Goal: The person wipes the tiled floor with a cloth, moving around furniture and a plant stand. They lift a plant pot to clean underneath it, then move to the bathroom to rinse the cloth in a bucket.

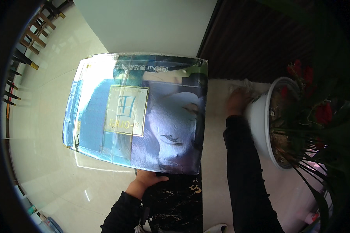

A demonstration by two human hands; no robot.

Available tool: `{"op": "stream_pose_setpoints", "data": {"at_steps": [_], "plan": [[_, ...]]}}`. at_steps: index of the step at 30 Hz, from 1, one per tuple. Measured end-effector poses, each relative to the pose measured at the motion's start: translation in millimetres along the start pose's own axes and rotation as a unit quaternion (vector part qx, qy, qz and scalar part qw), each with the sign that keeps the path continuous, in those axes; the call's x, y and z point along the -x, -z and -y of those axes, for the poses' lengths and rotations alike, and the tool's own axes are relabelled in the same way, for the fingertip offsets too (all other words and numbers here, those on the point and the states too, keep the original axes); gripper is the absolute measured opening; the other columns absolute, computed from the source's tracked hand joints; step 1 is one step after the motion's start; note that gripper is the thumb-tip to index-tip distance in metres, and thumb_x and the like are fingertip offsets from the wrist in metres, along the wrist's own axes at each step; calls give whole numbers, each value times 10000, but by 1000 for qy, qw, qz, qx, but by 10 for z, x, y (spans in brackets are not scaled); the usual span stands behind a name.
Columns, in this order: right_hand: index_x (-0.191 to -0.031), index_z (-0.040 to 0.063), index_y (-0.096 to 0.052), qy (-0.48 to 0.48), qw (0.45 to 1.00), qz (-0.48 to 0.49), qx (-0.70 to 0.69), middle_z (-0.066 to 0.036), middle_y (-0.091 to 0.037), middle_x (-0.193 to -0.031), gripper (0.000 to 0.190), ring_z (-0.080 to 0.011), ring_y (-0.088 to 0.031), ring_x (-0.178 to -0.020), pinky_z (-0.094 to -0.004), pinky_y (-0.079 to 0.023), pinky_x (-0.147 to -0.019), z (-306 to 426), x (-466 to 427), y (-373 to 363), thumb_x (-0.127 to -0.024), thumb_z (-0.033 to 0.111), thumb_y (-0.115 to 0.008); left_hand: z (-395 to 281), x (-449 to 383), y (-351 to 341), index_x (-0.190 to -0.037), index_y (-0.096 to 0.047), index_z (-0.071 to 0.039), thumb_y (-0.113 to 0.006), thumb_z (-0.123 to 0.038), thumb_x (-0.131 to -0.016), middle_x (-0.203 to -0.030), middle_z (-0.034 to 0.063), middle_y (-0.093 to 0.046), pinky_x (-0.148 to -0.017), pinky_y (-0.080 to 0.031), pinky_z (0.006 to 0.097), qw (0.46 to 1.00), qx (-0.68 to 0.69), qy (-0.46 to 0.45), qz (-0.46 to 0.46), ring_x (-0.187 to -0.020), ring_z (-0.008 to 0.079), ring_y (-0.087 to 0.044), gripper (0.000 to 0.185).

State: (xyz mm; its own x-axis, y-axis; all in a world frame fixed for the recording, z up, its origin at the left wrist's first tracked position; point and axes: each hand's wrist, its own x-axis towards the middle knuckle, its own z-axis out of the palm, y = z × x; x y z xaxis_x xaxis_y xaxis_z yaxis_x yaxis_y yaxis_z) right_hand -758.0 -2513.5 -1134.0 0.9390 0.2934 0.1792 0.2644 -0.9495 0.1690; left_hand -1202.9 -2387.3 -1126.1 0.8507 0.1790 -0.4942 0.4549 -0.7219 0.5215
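A large glossy printed cardboard box [128, 116], bearing writing and a picture of a face, lies before me with its lower edge towards me. My left hand [147, 178] is at that edge, thumb spread over a black gold-veined surface [175, 201]; its fingers are hidden under the box, so its hold cannot be told. My right hand [237, 100] reaches down to the floor between the box and a white flower pot [258, 125]. It is blurred, beside a piece of crumpled clear plastic [246, 84], and whether it grips that is unclear.
The pot holds a plant with red flowers [323, 112] and long green leaves on the right. A pale wall [151, 26] and a dark ribbed panel [250, 43] stand beyond the box. Wooden stools [36, 32] line the upper left of the tiled floor [43, 116].
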Motion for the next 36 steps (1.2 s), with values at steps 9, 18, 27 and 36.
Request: {"op": "stream_pose_setpoints", "data": {"at_steps": [9,18,27,36], "plan": [[-1238,15,-537,-32,959,248,130,-184,-461,-1341,366,-374,-392,-1260,-551,-256,-1079,-58,-287,97,-984,232,-387,24,17,-44,-1347,-462,-135,-716,-626,-625,-1399,154,-407,-1094,-229,474,999,26,-7,-24,-1326,367,-307,909],[-1239,-49,-502,28,987,-113,-114,-223,-416,-1327,345,-357,-395,-1194,-409,-364,-1004,-87,1090,13,-940,122,-509,-359,-43,230,-1482,-194,-86,-657,-770,-555,-1535,221,-103,-1061,83,641,989,-109,98,8,-1406,454,51,1241],[-1329,6,-452,15,972,88,-215,-184,-304,-1434,404,-376,-334,-1275,-445,-328,-1062,-734,2288,398,-959,167,-473,-422,26,317,-1510,-11,-165,-828,-590,-480,-1557,170,89,-1083,27,613,993,-71,92,-32,-1415,412,120,1381],[-1266,61,-539,-74,968,130,-199,-179,-456,-1307,422,-360,-446,-1183,-434,-408,-952,-1595,2537,716,-851,94,-601,-372,-73,278,-1509,8,-195,-844,-534,-496,-1561,159,82,-1096,4,586,993,-90,64,-38,-1421,395,116,1367]]}}
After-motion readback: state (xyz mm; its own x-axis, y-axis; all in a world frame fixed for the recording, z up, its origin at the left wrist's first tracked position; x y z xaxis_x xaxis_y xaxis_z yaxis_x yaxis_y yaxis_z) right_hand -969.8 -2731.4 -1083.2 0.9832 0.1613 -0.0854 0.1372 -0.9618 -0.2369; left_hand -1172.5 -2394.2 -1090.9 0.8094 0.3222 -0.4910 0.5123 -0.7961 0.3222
